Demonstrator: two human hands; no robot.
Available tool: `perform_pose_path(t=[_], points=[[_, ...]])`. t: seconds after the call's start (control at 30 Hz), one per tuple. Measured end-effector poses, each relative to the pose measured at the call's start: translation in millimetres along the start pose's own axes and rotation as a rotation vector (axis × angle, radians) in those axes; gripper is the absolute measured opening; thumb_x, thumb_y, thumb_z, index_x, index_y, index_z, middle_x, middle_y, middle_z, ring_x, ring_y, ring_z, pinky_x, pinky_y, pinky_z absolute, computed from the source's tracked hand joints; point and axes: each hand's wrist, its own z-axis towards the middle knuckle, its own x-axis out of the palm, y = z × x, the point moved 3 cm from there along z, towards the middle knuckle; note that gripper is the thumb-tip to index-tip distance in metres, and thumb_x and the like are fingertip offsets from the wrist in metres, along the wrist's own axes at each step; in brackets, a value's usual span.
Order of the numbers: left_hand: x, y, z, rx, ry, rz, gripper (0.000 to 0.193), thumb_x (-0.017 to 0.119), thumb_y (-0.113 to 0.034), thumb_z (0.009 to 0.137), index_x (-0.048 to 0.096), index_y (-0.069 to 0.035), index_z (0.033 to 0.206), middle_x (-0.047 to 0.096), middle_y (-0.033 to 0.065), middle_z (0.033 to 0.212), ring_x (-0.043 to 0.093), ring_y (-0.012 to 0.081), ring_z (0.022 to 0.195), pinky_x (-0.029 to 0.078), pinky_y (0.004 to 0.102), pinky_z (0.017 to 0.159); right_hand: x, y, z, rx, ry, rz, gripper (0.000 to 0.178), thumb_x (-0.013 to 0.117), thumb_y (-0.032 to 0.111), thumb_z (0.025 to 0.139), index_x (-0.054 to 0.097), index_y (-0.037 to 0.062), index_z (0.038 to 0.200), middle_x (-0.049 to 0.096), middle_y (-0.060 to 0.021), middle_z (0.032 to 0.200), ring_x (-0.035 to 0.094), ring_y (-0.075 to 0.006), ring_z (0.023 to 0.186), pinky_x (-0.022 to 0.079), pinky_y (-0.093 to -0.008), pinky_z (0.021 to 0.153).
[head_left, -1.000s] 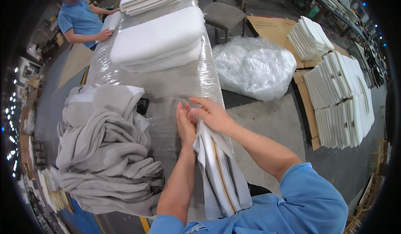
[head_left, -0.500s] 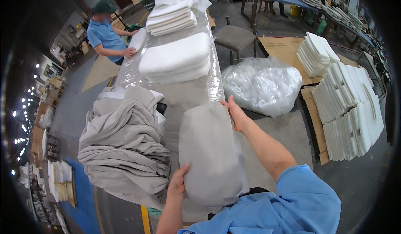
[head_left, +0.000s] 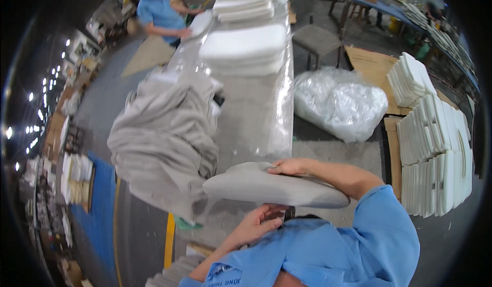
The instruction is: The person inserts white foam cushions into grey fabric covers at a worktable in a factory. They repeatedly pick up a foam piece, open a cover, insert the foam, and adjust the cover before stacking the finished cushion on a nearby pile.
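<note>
A grey fabric-covered cushion [head_left: 287, 190] is turned on edge in front of my body, with one long side up. My right hand [head_left: 291, 167] is closed on its upper edge, thumb on the near side. Just below the cushion's lower edge is my left hand [head_left: 261, 221], fingers loosely apart and thumb separate; whether the fingertips touch the cushion is hard to tell. To the left lies a big rumpled heap of grey fabric [head_left: 166, 128] on the plastic-covered table [head_left: 246, 113].
White pads [head_left: 243, 49] are stacked farther up the table, with another stack [head_left: 243, 5] behind. A co-worker [head_left: 159, 15] handles a white pad at the far left. On the right are a clear bag of white filling [head_left: 341, 102], a chair [head_left: 316, 38] and rows of white pads [head_left: 435, 133].
The cushion has gone from lying flat to standing on edge, nearer my body. My right hand has come back with it; my left hand has left its side. The view has shifted.
</note>
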Motion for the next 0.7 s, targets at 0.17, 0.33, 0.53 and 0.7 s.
perform_pose_path(t=[0.17,0.33,0.53,0.7], points=[[2,15,-44,0.032,0.026,0.046,0.074,0.064,-0.027,0.106,0.027,-0.001,0.164,0.036,0.0158,0.167,0.038,0.0274,0.152,0.029,0.0423,0.126,56,-6,37,0.003,0.192,-0.325,0.051,0.054,0.047,0.109,0.070,0.0026,0.129,0.074,-0.0109,0.118,0.065,-0.0212,0.106,0.051,-0.0400,0.095],[19,25,-63,0.113,0.073,0.025,0.078,0.061,-0.027,0.107,0.018,-0.006,0.169,0.030,0.0172,0.170,0.033,0.0277,0.155,0.024,0.0429,0.128,100,7,81,-0.254,0.363,-0.805,0.046,0.057,0.043,0.107,0.073,-0.0003,0.113,0.072,-0.0224,0.114,0.068,-0.0372,0.107,0.051,-0.0472,0.092],[-46,-2,-76,0.094,-0.335,0.301,0.064,0.069,-0.019,0.101,0.043,-0.007,0.158,0.056,0.0171,0.150,0.054,0.0329,0.137,0.044,0.0461,0.112,116,20,82,-0.458,0.125,-1.087,0.035,0.061,0.038,0.102,0.074,0.0061,0.110,0.069,-0.0233,0.114,0.066,-0.0410,0.111,0.051,-0.0521,0.093],[-167,75,-45,-0.117,-0.717,1.131,0.048,0.074,-0.026,0.095,0.065,-0.003,0.136,0.072,0.0187,0.121,0.068,0.0383,0.109,0.053,0.0449,0.097,117,30,75,-0.331,0.018,-0.943,0.028,0.063,0.035,0.101,0.075,0.0110,0.106,0.073,-0.0180,0.099,0.069,-0.0402,0.101,0.054,-0.0506,0.088]])
